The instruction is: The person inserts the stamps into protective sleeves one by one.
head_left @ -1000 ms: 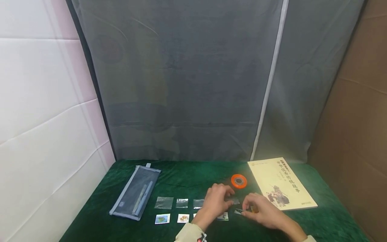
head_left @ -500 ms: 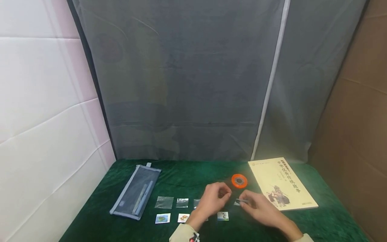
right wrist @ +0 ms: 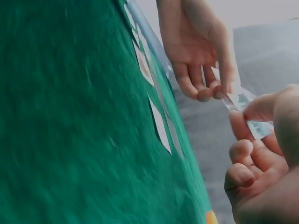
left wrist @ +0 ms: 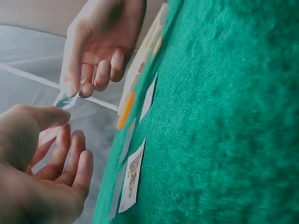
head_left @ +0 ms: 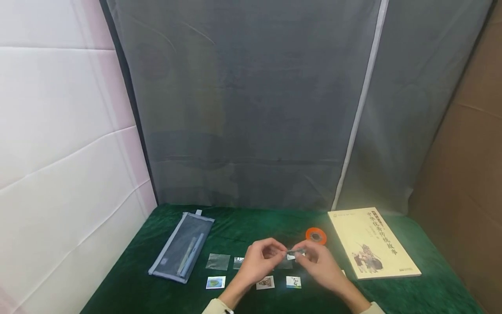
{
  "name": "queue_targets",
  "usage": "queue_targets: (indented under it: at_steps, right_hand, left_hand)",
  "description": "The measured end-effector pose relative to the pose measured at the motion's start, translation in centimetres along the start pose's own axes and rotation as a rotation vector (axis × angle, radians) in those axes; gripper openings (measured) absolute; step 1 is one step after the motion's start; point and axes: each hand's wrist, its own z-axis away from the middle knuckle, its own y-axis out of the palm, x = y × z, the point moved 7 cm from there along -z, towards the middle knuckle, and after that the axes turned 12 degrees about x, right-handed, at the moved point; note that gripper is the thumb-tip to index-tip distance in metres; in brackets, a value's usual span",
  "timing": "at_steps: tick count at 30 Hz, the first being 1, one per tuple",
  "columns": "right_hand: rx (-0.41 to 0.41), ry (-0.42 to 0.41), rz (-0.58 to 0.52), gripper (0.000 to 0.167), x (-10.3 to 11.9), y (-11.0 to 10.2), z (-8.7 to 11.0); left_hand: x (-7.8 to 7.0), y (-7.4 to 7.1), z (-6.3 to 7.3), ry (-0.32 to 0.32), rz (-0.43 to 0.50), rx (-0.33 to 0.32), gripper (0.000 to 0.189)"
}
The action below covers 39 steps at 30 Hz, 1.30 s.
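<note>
Held up between both hands is a small clear plastic piece (head_left: 295, 252) with teal and white print (right wrist: 259, 129). My right hand (head_left: 320, 265) pinches it between thumb and index finger. On its other end, the thumb and index finger of my left hand (head_left: 256, 263) grip the edge; the left wrist view shows the fingertips close together there. Below the hands lie a picture card with an animal (head_left: 265, 282) and another picture card (head_left: 293, 282). A clear plastic sleeve (head_left: 285, 264) shows partly between the hands.
Farther left are a green-and-blue picture card (head_left: 215, 282) and a clear sleeve (head_left: 218, 261), with another sleeve (head_left: 238, 263) partly covered by the left hand. A mesh pouch with pens (head_left: 182, 246), an orange disc (head_left: 316, 236) and a yellow book (head_left: 374, 244) lie around them.
My right hand has carried the clear piece left and up to the left hand, whose fingers now grip its other end. The head view has turned slightly.
</note>
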Motion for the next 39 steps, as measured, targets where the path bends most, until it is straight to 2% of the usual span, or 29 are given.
queue_targets:
  at_steps: [5, 11, 20, 31, 39]
  right_hand:
    - [-0.058, 0.013, -0.095, 0.013, 0.0, 0.8, 0.1]
    - [-0.133, 0.029, -0.228, 0.01, -1.3, 0.9, 0.7]
    - [-0.195, 0.04, -0.27, 0.008, -1.9, 0.5, 1.3]
    - [-0.093, -0.011, -0.316, 0.011, -1.8, 0.9, 1.2]
    - [-0.047, -0.001, -0.29, 0.011, -2.2, 1.2, 1.1]
  left_hand:
    - [0.3, -0.4, 1.0, -0.038, 0.091, -0.002, 0.013]
    - [0.7, -0.1, 1.5, -0.041, 0.187, 0.028, 0.017]
    - [1.0, 0.3, 1.6, -0.023, 0.224, 0.02, 0.017]
    - [1.0, 0.3, 1.4, -0.021, 0.217, 0.006, 0.016]
    - [1.4, 0.4, 1.3, -0.037, 0.229, -0.004, 0.016]
